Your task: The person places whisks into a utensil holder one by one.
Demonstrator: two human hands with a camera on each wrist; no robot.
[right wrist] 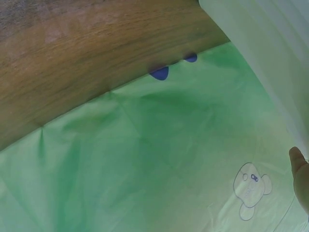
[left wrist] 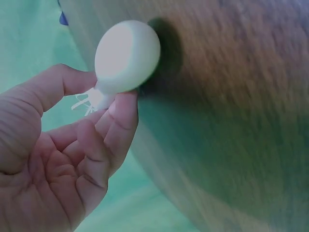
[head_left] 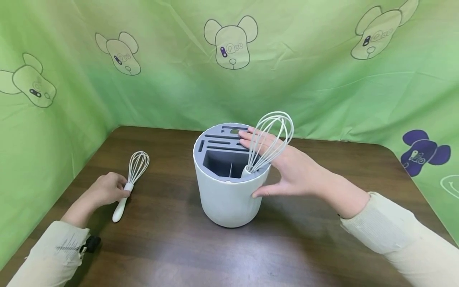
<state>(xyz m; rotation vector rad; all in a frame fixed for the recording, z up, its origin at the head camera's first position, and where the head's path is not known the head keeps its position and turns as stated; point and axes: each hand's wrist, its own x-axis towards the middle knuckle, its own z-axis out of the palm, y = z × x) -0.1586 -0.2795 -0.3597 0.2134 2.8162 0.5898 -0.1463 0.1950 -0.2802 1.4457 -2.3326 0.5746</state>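
Over the table's left side, my left hand (head_left: 105,189) pinches a whisk (head_left: 122,205) by its white handle, wires pointing away. In the left wrist view, the rounded handle end (left wrist: 126,55) faces the camera, with thumb and fingertips around the narrower part. A white utensil holder (head_left: 229,203) with a grey slotted top stands upright at the middle. A second, larger whisk (head_left: 246,171) is in its front right compartment, wires up and lower handle hidden. My right hand (head_left: 294,169) rests against the holder's right side, fingers extended over the top, thumb on the outer wall.
The brown wooden table (head_left: 150,251) has a green cloth (head_left: 172,91) with cartoon bear heads hanging behind it and along both sides. Narrow slots and a divided compartment (head_left: 220,161) open in the holder's top.
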